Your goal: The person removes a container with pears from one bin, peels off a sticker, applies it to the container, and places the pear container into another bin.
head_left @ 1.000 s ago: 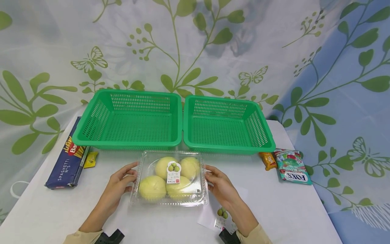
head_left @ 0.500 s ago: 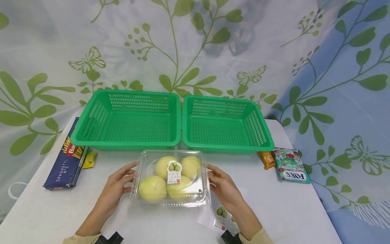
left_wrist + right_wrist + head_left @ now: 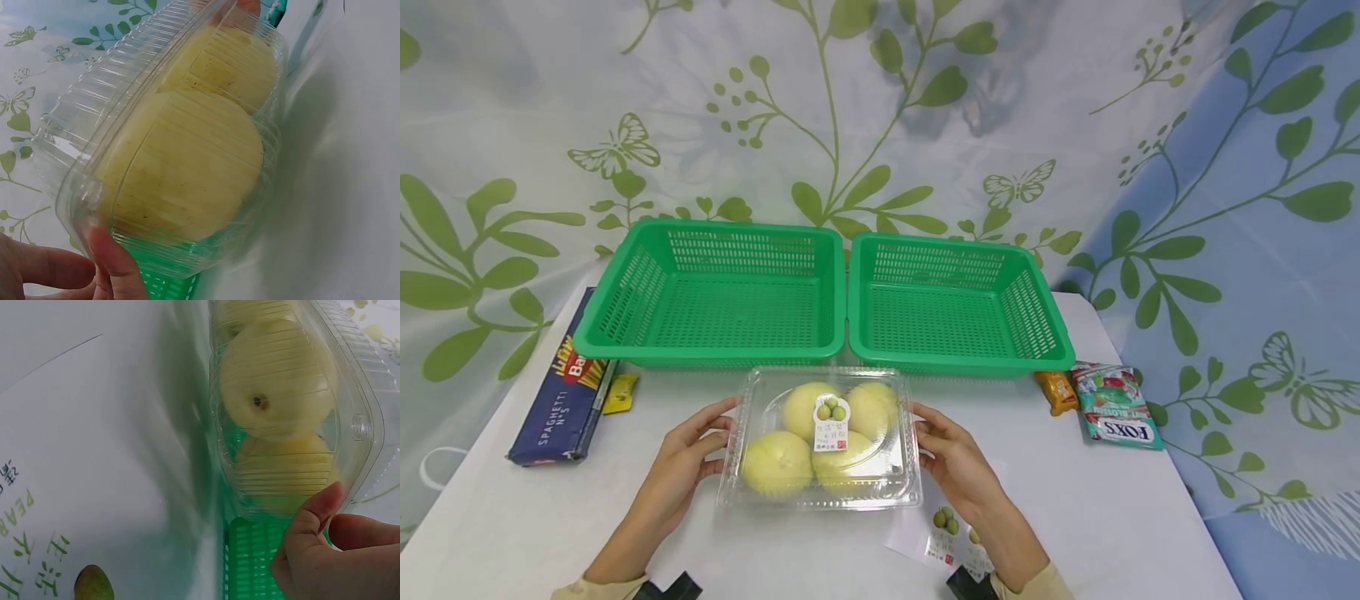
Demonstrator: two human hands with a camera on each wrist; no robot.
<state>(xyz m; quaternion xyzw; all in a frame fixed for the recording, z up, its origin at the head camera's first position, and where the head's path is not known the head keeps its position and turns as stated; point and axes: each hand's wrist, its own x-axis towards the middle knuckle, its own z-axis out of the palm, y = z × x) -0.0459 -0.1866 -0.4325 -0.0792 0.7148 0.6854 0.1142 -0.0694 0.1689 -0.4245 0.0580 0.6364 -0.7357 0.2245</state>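
Note:
A clear plastic clamshell box (image 3: 880, 497) holds several pale yellow-green pears (image 3: 777, 463). On its lid is a white sticker (image 3: 831, 437) with a fruit picture and handwriting. My left hand (image 3: 688, 450) grips the box's left edge, its thumb against the ridged plastic in the left wrist view. Opposite it, my right hand (image 3: 958, 458) pinches the right edge between thumb and fingers. Both wrist views show pears (image 3: 187, 165) through the box wall, and a shadow on the white tabletop alongside.
Two green baskets (image 3: 842, 333) stand side by side behind the box. To the left lie a blue spaghetti pack (image 3: 553, 417) and a yellow packet (image 3: 620, 393). An orange packet (image 3: 1057, 392) and a FOX'S bag (image 3: 1120, 408) lie right. A printed sheet (image 3: 917, 533) lies under the right forearm.
The box's right side and my right hand have shifted slightly to the right. Both hands keep their hold, and the other things stay where they were.

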